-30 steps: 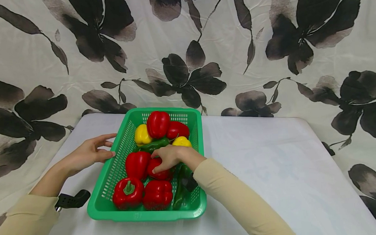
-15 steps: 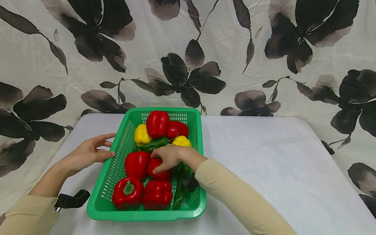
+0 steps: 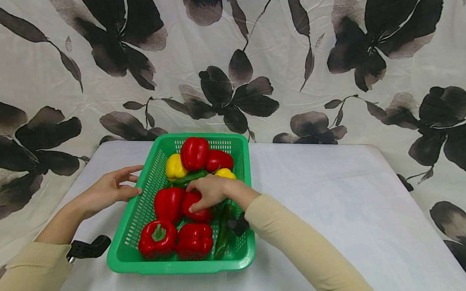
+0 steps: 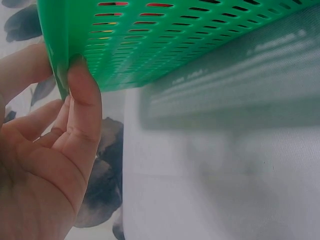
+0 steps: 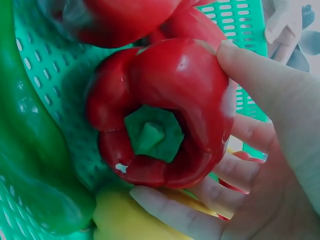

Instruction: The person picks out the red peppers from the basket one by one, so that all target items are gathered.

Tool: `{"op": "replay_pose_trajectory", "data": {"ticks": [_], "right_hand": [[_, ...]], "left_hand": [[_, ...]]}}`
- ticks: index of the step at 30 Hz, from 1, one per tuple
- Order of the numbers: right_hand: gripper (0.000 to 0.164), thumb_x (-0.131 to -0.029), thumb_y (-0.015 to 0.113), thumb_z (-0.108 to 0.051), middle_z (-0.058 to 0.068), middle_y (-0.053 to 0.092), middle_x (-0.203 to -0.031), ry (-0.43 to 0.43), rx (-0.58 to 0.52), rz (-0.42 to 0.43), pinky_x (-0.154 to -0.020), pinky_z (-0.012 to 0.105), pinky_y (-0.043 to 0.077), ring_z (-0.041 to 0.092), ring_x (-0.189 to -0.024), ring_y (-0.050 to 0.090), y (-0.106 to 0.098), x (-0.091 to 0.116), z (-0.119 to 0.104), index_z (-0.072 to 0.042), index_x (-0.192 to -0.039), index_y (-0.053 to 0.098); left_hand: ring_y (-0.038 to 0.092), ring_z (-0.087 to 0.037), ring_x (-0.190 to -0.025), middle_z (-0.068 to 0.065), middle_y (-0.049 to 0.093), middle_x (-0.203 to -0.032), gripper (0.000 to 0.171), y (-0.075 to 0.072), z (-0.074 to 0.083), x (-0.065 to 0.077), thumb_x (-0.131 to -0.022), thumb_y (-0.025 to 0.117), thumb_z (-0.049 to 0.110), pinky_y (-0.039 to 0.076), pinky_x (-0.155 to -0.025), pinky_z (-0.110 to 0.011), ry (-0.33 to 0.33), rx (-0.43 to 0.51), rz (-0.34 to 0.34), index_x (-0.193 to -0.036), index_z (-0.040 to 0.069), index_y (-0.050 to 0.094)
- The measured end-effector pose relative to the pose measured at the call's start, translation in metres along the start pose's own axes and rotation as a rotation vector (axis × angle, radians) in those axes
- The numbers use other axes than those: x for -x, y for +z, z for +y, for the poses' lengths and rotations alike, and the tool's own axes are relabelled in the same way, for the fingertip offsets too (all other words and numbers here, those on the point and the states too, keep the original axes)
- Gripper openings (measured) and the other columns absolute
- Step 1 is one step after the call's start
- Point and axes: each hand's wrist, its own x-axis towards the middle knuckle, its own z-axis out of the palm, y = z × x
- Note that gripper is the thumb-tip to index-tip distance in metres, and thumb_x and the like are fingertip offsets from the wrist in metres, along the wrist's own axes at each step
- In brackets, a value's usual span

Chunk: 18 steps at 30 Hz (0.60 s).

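Note:
My right hand (image 3: 209, 191) grips a red bell pepper (image 3: 196, 206), thumb on one side and fingers on the other. In the right wrist view, the green stem of this bell pepper (image 5: 160, 110) faces the camera, and a yellow pepper (image 5: 125, 215) lies under the fingertips. On the left, my left hand (image 3: 109, 188) holds the rim of the green plastic basket (image 3: 122, 235). The left wrist view has the fingers of that hand (image 4: 60, 140) on both sides of the basket rim (image 4: 55, 50). Part of the gripped pepper is hidden behind my right hand in the head view.
Other red bell peppers (image 3: 158, 239), a yellow pepper (image 3: 175, 166) and long green peppers (image 3: 223, 231) lie in the basket, close round my right hand. A white-covered table (image 3: 327, 202) extends to the right. Floral cloth (image 3: 292, 66) hangs behind.
My right hand has risen slightly with the red bell pepper, shifting a little away from me. My left hand stays at the basket rim.

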Motion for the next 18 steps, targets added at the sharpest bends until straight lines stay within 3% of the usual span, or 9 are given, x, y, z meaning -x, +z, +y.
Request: {"op": "replay_pose_trajectory", "data": {"ticks": [9, 18], "right_hand": [[0.056, -0.085, 0.063, -0.038, -0.002, 0.059, -0.115, -0.03, -0.028, 0.034, -0.078, 0.016, 0.045, 0.01, -0.095, 0.05, -0.008, 0.007, -0.002, -0.014, -0.132, 0.047], [0.057, -0.083, 0.063, -0.04, -0.004, 0.058, -0.113, -0.039, -0.167, 0.059, -0.075, 0.017, 0.047, 0.01, -0.097, 0.05, -0.015, 0.013, 0.004, -0.014, -0.131, 0.047]], "left_hand": [[0.063, -0.021, -0.088, -0.024, 0.048, -0.12, 0.07, -0.001, 0.0, 0.001, -0.088, 0.061, 0.021, 0.056, -0.074, -0.036, 0.006, 0.002, -0.004, -0.145, 0.005, 0.022], [0.064, -0.021, -0.087, -0.024, 0.048, -0.12, 0.07, 0.0, 0.001, 0.001, -0.088, 0.06, 0.02, 0.055, -0.075, -0.038, 0.005, 0.016, -0.012, -0.145, 0.004, 0.022]]}}
